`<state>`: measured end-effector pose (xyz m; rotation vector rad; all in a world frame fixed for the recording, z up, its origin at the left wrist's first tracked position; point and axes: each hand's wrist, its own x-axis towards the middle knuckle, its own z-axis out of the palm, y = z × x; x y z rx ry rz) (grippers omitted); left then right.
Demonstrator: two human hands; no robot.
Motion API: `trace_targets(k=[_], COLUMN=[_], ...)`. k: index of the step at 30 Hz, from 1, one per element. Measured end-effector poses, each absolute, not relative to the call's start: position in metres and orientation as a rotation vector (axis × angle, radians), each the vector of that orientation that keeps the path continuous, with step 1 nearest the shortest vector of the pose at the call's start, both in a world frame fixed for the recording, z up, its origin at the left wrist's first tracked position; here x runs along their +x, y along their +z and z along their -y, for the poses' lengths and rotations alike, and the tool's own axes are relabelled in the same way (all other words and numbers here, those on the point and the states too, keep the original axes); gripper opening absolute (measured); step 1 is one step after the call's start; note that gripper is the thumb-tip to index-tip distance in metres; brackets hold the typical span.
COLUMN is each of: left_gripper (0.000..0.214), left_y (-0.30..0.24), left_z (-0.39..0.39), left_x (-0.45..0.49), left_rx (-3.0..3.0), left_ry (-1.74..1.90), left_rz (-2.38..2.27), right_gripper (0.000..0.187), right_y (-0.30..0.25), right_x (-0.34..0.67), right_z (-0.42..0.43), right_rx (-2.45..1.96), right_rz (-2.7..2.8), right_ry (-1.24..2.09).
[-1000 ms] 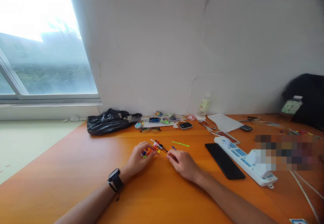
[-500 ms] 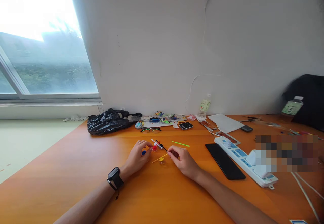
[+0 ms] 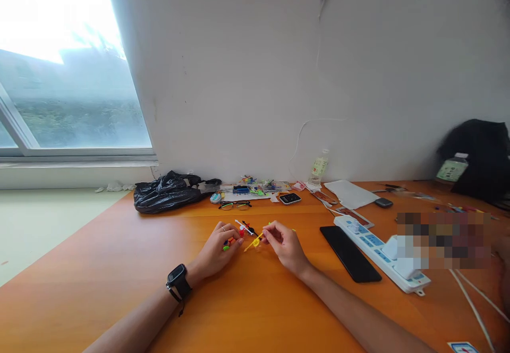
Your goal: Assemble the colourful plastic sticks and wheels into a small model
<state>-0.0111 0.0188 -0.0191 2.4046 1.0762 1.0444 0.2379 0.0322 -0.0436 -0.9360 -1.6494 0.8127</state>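
Observation:
My left hand, with a black watch on its wrist, rests on the orange table with fingers curled around a small bundle of coloured plastic sticks. My right hand pinches the end of a yellow stick, lifted slightly off the table between both hands. White, red and black sticks lie just beyond my fingers. A green stick is mostly hidden behind my right hand.
A black phone and a white power strip lie to the right. At the wall stand a black plastic bag, glasses, a small phone, a bottle and papers. A window is at left.
My right hand has picked up the yellow stick and raised it towards the far side. My left hand has stayed put over its sticks. The camera shifted slightly.

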Motion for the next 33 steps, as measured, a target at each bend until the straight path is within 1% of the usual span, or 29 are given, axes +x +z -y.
trace_targets(k=[4, 8, 12, 21, 26, 33], left_gripper=[0.018, 0.02, 0.023, 0.021, 0.021, 0.023], left_y=[-0.02, -0.021, -0.023, -0.021, -0.022, -0.025], left_z=[-0.019, -0.02, -0.025, -0.026, -0.027, -0.03], left_x=[-0.012, -0.012, -0.015, -0.017, -0.02, -0.021], left_rx=[2.452, 2.485, 2.504, 2.492, 2.492, 2.508], left_ry=[1.035, 1.062, 1.105, 1.1, 1.114, 1.03], left_rz=[-1.07, -1.068, -1.145, -1.315, -1.322, -1.37], right_gripper=[0.038, 0.046, 0.05, 0.032, 0.028, 0.024], right_y=[-0.045, -0.045, -0.05, -0.056, -0.049, -0.047], right_x=[0.236, 0.237, 0.241, 0.24, 0.238, 0.237], right_z=[-0.038, -0.041, -0.047, -0.052, -0.049, -0.046], right_rx=[-0.864, -0.85, -0.947, -1.011, -1.023, -1.009], right_rz=[1.47, 1.356, 1.449, 1.662, 1.758, 1.87], right_ry=[0.995, 1.136, 1.045, 0.854, 0.768, 0.694])
